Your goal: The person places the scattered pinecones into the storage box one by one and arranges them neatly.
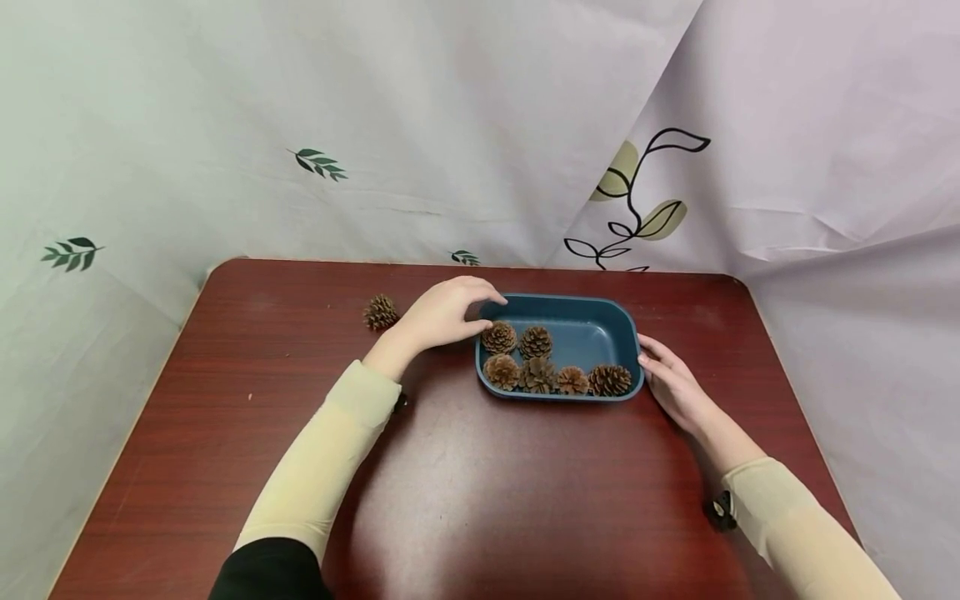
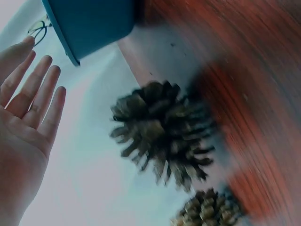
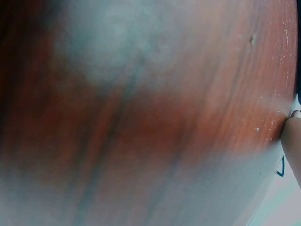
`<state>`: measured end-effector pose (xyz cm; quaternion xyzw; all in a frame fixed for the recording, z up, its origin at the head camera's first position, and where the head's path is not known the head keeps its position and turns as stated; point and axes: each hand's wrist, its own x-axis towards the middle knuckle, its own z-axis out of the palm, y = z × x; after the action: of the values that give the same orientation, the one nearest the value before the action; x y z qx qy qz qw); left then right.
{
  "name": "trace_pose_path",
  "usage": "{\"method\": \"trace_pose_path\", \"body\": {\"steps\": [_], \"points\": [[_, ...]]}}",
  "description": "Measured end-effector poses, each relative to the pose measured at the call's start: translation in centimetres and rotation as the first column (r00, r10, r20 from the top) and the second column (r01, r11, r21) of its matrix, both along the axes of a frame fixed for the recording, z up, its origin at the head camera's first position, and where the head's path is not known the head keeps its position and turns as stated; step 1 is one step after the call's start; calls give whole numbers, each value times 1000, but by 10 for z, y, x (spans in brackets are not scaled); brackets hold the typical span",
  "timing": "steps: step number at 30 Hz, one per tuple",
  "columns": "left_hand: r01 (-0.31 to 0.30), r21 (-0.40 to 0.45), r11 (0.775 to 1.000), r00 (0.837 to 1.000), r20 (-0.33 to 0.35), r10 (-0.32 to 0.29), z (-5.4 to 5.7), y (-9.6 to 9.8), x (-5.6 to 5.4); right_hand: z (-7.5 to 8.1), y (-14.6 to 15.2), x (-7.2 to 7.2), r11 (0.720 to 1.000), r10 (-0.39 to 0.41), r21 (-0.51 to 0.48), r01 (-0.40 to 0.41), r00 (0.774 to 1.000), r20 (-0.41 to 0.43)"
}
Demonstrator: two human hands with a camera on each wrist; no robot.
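A blue rectangular tray (image 1: 577, 310) sits toward the back of the table. Several pine cones (image 1: 538, 375) line its near side and left end. My left hand (image 1: 446, 312) reaches to the tray's left end, thumb and fingers spread apart, the thumb tip close over a pine cone (image 1: 498, 337). In the left wrist view this hand (image 2: 28, 117) has straight fingers and holds nothing. Against the tray's right end rest the fingertips of my right hand (image 1: 675, 383). The right wrist view shows mostly tabletop, with only a bit of the hand (image 3: 294, 141) at its edge.
On the table (image 1: 480, 483), one pine cone (image 1: 380, 312) lies behind my left wrist. Two pine cones appear in the left wrist view, a large near one (image 2: 160, 132) and another (image 2: 209, 209) at the bottom edge. A leaf-patterned white cloth (image 1: 420, 133) hangs behind the table.
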<state>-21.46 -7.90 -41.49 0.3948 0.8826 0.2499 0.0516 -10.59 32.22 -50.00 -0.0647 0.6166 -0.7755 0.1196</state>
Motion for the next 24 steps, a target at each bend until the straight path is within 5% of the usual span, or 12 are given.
{"method": "trace_pose_path", "body": {"steps": [24], "points": [[-177,93,980,984,20,176,-15,-71,20,-1,0,-1,1000,-3,-2,3,1000,4]]}}
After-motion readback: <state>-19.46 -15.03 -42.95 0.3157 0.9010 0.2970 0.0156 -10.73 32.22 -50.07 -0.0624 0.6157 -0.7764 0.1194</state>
